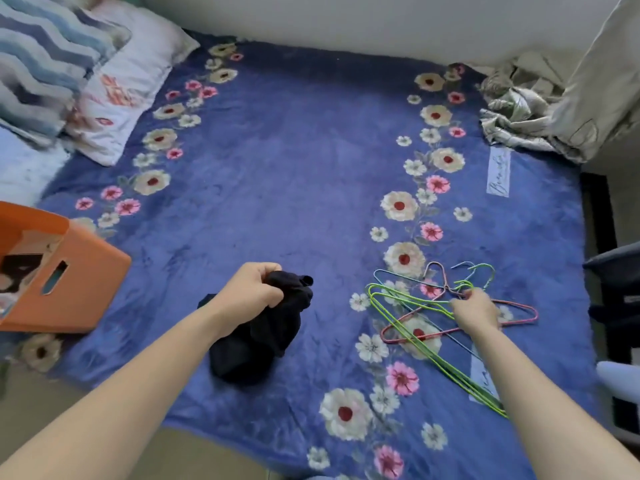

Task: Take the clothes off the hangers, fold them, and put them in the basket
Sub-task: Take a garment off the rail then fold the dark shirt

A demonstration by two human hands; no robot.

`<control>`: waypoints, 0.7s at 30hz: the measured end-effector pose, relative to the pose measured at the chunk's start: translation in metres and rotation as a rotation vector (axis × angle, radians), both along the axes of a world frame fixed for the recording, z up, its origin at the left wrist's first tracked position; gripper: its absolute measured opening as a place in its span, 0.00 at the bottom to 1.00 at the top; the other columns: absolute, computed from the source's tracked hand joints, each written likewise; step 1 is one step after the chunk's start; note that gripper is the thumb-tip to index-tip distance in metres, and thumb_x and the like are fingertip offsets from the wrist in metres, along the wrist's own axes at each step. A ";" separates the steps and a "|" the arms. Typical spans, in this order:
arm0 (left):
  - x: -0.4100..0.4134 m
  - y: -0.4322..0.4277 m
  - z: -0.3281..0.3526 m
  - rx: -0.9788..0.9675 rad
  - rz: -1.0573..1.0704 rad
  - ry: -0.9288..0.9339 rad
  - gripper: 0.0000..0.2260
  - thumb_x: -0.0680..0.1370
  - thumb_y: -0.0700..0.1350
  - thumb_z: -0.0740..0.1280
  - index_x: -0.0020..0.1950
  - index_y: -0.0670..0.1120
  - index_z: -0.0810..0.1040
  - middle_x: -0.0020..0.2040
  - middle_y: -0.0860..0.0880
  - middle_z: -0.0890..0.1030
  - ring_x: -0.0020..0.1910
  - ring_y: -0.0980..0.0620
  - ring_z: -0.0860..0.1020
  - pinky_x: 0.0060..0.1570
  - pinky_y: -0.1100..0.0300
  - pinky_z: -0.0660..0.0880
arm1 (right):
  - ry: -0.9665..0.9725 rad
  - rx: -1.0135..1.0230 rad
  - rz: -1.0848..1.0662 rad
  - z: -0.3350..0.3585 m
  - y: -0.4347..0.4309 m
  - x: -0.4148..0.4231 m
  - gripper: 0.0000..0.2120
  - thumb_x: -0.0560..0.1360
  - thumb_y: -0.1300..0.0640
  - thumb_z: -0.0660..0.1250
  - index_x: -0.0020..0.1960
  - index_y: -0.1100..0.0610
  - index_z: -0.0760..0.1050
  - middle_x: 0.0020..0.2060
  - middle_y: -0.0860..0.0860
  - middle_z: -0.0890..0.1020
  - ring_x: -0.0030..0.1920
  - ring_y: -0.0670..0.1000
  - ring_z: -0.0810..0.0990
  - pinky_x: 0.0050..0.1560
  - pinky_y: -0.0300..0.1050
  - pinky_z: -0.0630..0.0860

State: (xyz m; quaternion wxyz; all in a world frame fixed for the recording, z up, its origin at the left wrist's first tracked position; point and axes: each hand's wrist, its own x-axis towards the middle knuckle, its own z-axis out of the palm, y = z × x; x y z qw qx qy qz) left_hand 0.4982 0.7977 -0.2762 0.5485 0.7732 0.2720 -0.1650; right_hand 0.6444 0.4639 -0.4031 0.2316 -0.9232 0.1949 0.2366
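Observation:
My left hand (251, 294) grips a bunched black garment (258, 337) that hangs down onto the blue flowered blanket (284, 161). My right hand (476, 311) holds a green wire hanger (415, 327) near its hook, over a loose pile of hangers. A pink hanger (516, 311) and a blue hanger (391, 275) lie in that pile, and all of them are bare. The orange basket (86, 282) stands at the left edge of the bed with some fabric showing inside.
Pillows (114, 95) and a blue striped cushion (38, 57) lie at the far left. Crumpled grey bedding (526, 112) sits at the far right corner. A dark piece of furniture (620, 292) stands right of the bed.

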 end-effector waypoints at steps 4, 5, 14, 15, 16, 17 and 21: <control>-0.007 0.013 0.013 -0.058 -0.071 -0.031 0.10 0.60 0.34 0.58 0.29 0.50 0.62 0.28 0.50 0.62 0.30 0.51 0.58 0.31 0.55 0.53 | 0.112 0.398 0.434 0.016 0.083 -0.025 0.20 0.74 0.66 0.67 0.65 0.61 0.74 0.56 0.60 0.81 0.50 0.53 0.78 0.50 0.41 0.71; -0.009 0.016 0.018 -0.077 -0.087 -0.039 0.10 0.59 0.35 0.58 0.29 0.50 0.62 0.29 0.49 0.61 0.31 0.50 0.58 0.32 0.54 0.51 | 0.112 0.439 0.548 0.017 0.105 -0.034 0.24 0.73 0.67 0.66 0.68 0.58 0.72 0.59 0.58 0.79 0.51 0.51 0.77 0.50 0.41 0.71; -0.049 0.086 0.099 -0.247 -0.118 -0.211 0.13 0.60 0.30 0.56 0.29 0.49 0.65 0.27 0.51 0.62 0.26 0.54 0.59 0.27 0.62 0.55 | -0.009 0.436 0.995 0.050 0.227 -0.089 0.07 0.76 0.57 0.63 0.46 0.56 0.79 0.39 0.51 0.77 0.44 0.58 0.74 0.47 0.51 0.72; -0.054 0.103 0.108 -0.220 -0.122 -0.231 0.13 0.60 0.30 0.55 0.29 0.49 0.66 0.27 0.50 0.63 0.26 0.54 0.60 0.26 0.63 0.56 | 0.010 0.482 0.924 0.064 0.229 -0.084 0.08 0.76 0.56 0.63 0.46 0.59 0.79 0.39 0.55 0.79 0.43 0.59 0.75 0.46 0.52 0.73; -0.058 0.123 0.117 -0.169 -0.114 -0.244 0.14 0.59 0.30 0.55 0.31 0.49 0.69 0.29 0.49 0.65 0.27 0.53 0.62 0.26 0.64 0.57 | 0.033 0.551 0.826 0.086 0.231 -0.080 0.09 0.75 0.57 0.63 0.45 0.62 0.79 0.37 0.56 0.78 0.39 0.58 0.73 0.43 0.51 0.71; -0.062 0.142 0.125 -0.108 -0.112 -0.257 0.15 0.59 0.31 0.55 0.32 0.50 0.71 0.31 0.48 0.67 0.30 0.53 0.63 0.25 0.64 0.57 | 0.036 0.624 0.720 0.109 0.231 -0.075 0.09 0.73 0.58 0.63 0.41 0.63 0.78 0.33 0.55 0.76 0.35 0.55 0.70 0.40 0.50 0.67; -0.061 0.217 0.152 0.073 -0.118 -0.292 0.12 0.62 0.38 0.58 0.35 0.51 0.78 0.33 0.48 0.74 0.29 0.54 0.70 0.29 0.61 0.63 | -0.051 0.774 0.465 0.217 0.245 -0.081 0.15 0.74 0.55 0.65 0.29 0.54 0.70 0.22 0.43 0.70 0.24 0.43 0.67 0.31 0.40 0.62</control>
